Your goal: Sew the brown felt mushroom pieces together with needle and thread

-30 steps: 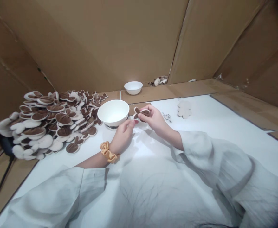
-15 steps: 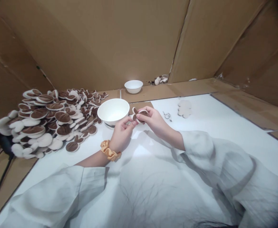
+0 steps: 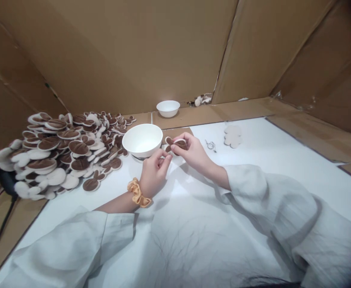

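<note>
The brown-and-white, rounded-lobed fabric piece [image 3: 180, 142] is just right of the large white round bowl [image 3: 142, 141], above the white-topped bench [image 3: 286, 160]. Your right hand [image 3: 197, 155] has it in a narrow finger-and-thumb grip. Your left hand [image 3: 154, 173] has its thumb and fingertips drawn together beside it, in front of the bowl; you cannot tell whether that grip holds anything. Left of the bowl spreads a heap of similar brown-and-white fabric pieces [image 3: 79, 147]; behind it stands a smaller white bowl [image 3: 168, 109]. Farther right lie a dark, thin tangle [image 3: 211, 146] and a pale lobed piece [image 3: 232, 136].
</note>
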`<state>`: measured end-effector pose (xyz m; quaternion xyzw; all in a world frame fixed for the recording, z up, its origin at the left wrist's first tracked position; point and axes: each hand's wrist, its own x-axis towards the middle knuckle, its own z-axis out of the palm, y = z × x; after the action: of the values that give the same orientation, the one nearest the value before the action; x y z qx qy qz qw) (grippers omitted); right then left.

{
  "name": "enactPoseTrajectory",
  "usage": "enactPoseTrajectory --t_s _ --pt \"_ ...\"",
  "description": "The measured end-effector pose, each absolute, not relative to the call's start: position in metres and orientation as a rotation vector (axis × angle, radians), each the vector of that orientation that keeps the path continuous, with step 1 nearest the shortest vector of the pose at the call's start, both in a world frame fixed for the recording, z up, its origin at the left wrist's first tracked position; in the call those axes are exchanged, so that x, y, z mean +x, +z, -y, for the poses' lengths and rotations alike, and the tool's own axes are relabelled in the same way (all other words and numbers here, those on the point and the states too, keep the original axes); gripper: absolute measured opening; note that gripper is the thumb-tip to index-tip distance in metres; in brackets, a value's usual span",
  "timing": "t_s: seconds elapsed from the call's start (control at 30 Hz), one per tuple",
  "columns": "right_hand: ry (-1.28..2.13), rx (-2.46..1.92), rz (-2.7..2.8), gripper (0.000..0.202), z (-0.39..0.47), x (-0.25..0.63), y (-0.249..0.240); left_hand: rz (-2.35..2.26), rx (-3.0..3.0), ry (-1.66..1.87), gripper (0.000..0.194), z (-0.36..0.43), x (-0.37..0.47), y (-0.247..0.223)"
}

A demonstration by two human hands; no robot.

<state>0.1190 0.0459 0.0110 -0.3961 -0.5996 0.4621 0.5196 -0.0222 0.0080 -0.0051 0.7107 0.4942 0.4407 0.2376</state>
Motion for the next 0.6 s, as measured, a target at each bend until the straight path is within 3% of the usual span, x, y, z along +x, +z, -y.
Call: enactPoseTrajectory --t_s 0.3,0.6 --pt "1.010 -0.996 1.797 0.011 -0.051 0.124 0.016 -1.548 2.970 1.119 0.020 -0.015 -0.038 -0.001" --pt "1.176 -0.889 2.000 0.009 -0.049 0.131 0.019 -1.367 2.963 1.068 0.021 -0.020 -0.041 0.014"
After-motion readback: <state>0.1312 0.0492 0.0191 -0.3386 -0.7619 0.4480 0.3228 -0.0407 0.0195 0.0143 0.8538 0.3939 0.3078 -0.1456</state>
